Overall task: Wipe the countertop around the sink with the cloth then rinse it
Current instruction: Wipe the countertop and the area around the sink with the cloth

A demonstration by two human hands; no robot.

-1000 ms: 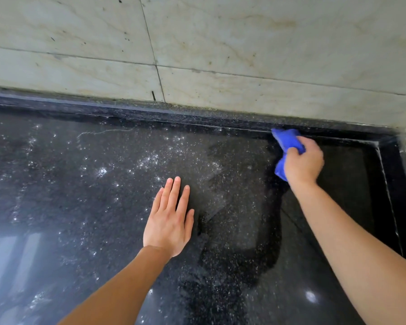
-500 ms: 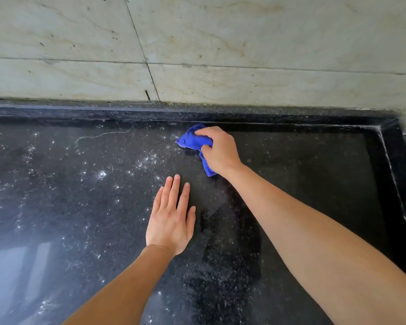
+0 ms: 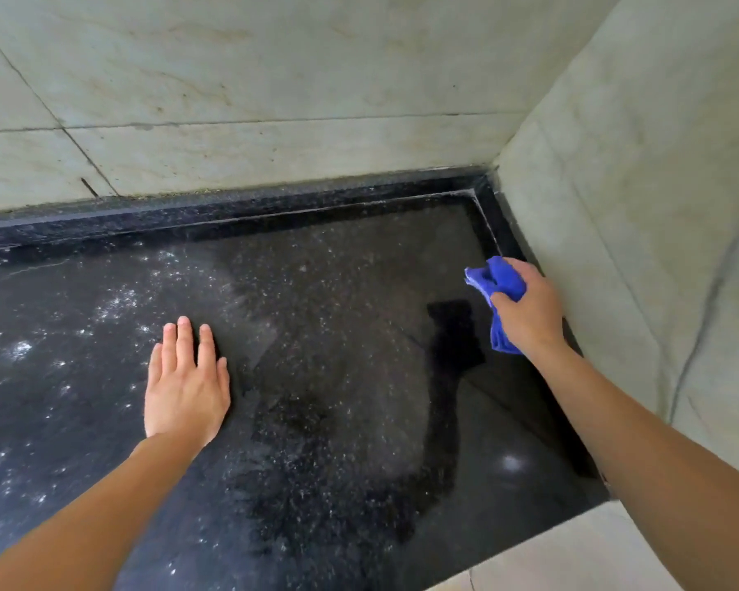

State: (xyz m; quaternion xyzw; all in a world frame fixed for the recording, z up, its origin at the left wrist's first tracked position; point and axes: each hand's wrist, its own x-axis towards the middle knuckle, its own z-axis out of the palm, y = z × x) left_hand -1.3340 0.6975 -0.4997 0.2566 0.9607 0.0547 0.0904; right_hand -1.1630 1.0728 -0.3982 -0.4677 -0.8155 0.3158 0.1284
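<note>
The black speckled stone countertop [image 3: 338,334] fills the middle of the view, with white specks and wet streaks on it. My right hand [image 3: 530,309] is closed around a bunched blue cloth [image 3: 498,280] and presses it on the counter at the right edge, close to the side wall. My left hand [image 3: 186,386] lies flat, palm down, fingers together, on the counter at the left of centre. No sink is in view.
Pale marble wall tiles [image 3: 274,100] rise behind the counter, and a second marble wall [image 3: 636,206] closes the right side, forming a corner. A raised black stone lip [image 3: 231,211] runs along the back. Pale floor tiles [image 3: 551,556] show at the lower right.
My right hand swept the cloth left along the back edge, then back right to the side wall. The view swung right, showing the corner. My left hand stayed flat in place.
</note>
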